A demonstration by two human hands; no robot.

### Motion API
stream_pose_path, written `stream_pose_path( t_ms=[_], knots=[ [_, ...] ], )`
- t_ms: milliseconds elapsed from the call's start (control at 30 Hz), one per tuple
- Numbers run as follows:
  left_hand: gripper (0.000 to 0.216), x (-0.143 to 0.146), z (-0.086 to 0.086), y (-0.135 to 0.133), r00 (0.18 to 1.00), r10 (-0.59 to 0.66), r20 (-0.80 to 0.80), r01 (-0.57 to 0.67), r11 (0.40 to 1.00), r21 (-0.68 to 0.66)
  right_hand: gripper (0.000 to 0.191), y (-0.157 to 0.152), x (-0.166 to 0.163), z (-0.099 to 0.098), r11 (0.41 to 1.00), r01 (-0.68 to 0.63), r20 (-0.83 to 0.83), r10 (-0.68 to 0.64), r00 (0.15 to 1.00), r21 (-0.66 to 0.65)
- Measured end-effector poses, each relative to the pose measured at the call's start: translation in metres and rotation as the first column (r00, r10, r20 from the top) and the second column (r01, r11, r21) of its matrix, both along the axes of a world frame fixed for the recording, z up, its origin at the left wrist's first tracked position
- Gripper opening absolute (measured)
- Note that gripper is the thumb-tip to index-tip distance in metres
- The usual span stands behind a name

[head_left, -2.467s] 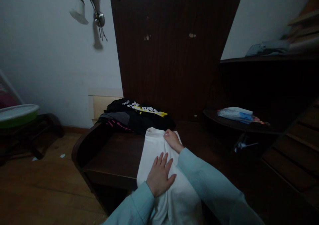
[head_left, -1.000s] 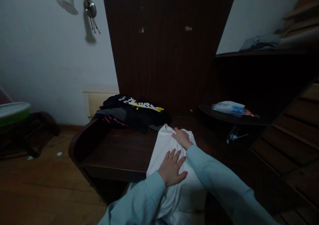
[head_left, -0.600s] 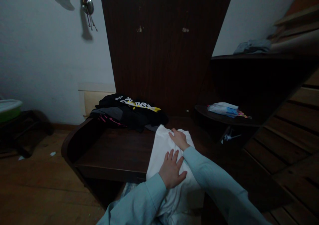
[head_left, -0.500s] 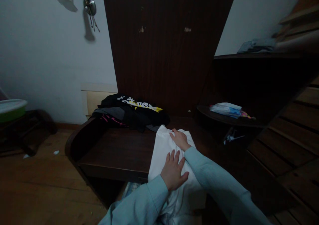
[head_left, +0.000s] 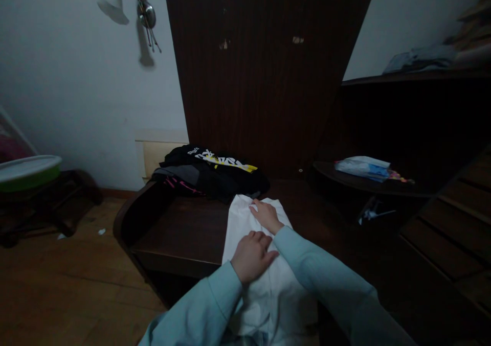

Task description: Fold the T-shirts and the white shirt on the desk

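Note:
A white cloth garment (head_left: pixel 245 218) lies lengthwise over the dark wooden bench top, its near part hanging toward me in folds. My left hand (head_left: pixel 253 256) rests palm down on the middle of it, fingers slightly bent and thumb apart. Farther up, close to the garment's far end, my right hand (head_left: pixel 266 215) lies on the cloth with its fingers stretched to the left. Both hands press on the fabric from above; the fingertips of the left are partly hidden. Just behind the far end sits a heap of dark clothes (head_left: pixel 215 175) with white, yellow and pink print.
The bench (head_left: pixel 180 228) has a raised curved left side. To the right, a low corner shelf (head_left: pixel 326 172) bears a plastic packet (head_left: pixel 362 168); folded fabric (head_left: pixel 420 59) lies on a higher shelf. A green tub with a pale lid (head_left: pixel 30 172) stands at far left. A lamp (head_left: pixel 113 3) hangs on the wall.
My left hand's fingers, spread before, are now closer together and more bent. Both hands and the white garment appear slightly farther left, while the surroundings have shifted right in view.

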State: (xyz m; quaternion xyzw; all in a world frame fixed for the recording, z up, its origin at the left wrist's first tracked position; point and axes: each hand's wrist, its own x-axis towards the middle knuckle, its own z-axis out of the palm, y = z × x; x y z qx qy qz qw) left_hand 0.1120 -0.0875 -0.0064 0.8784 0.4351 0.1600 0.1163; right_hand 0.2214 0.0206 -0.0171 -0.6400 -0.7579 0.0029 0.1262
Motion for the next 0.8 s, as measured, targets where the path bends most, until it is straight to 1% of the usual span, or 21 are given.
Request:
stream_pose_path(
  t_ms=[33,67,133,167,233,267,300,367,433,500,567,667,733,800],
  knots=[
    [0.03,-0.007,0.006,0.01,0.999,0.025,0.022,-0.024,0.999,-0.024,0.027,0.001,-0.004,0.0,1.0,-0.001,0.001,0.001,1.0,0.004],
    [0.026,-0.014,0.011,0.022,0.994,0.084,0.066,-0.082,0.996,-0.026,0.027,0.002,-0.006,-0.001,1.0,-0.001,0.001,0.001,1.0,0.011],
    [0.02,-0.029,0.018,0.049,0.961,0.227,0.157,-0.235,0.971,0.037,0.027,0.003,-0.01,-0.001,1.0,0.005,-0.001,-0.005,1.0,0.023],
    [0.02,-0.037,0.019,0.062,0.925,0.317,0.212,-0.34,0.936,0.087,0.027,0.003,-0.01,-0.001,1.0,0.01,-0.004,-0.01,1.0,0.024],
    [0.023,-0.05,0.016,0.089,0.83,0.473,0.294,-0.522,0.845,0.113,0.027,0.002,-0.01,-0.001,1.0,0.016,-0.014,-0.016,1.0,0.015],
    [0.026,-0.055,0.012,0.101,0.792,0.519,0.321,-0.569,0.818,0.082,0.028,0.002,-0.01,0.0,1.0,0.018,-0.022,-0.018,1.0,0.01],
    [0.028,-0.059,0.007,0.111,0.765,0.548,0.339,-0.587,0.809,0.018,0.028,0.002,-0.01,0.0,1.0,0.018,-0.032,-0.018,0.999,0.007],
    [0.028,-0.061,-0.006,0.128,0.735,0.571,0.365,-0.553,0.817,-0.165,0.029,0.002,-0.009,0.0,0.999,0.034,-0.051,-0.033,0.998,0.004],
    [0.025,-0.059,-0.019,0.141,0.717,0.555,0.421,-0.475,0.832,-0.287,0.031,0.003,-0.009,0.0,0.998,0.063,-0.061,-0.063,0.996,0.002],
    [0.023,-0.057,-0.03,0.148,0.686,0.516,0.513,-0.405,0.856,-0.32,0.032,0.004,-0.009,-0.001,0.996,0.088,-0.06,-0.087,0.994,0.0],
    [0.022,-0.056,-0.036,0.153,0.632,0.482,0.606,-0.35,0.876,-0.331,0.03,0.005,-0.008,-0.001,0.996,0.091,-0.061,-0.091,0.994,0.0],
    [0.022,-0.058,-0.037,0.154,0.518,0.484,0.705,-0.29,0.875,-0.388,0.029,0.006,-0.006,-0.002,0.995,0.101,-0.099,-0.1,0.99,0.008],
    [0.025,-0.059,-0.034,0.152,0.435,0.506,0.745,-0.245,0.862,-0.443,0.03,0.007,-0.004,-0.002,0.991,0.13,-0.157,-0.126,0.98,0.015],
    [0.026,-0.059,-0.03,0.148,0.371,0.526,0.765,-0.191,0.85,-0.492,0.03,0.008,-0.002,-0.003,0.99,0.143,-0.217,-0.136,0.967,0.018]
  ],
)
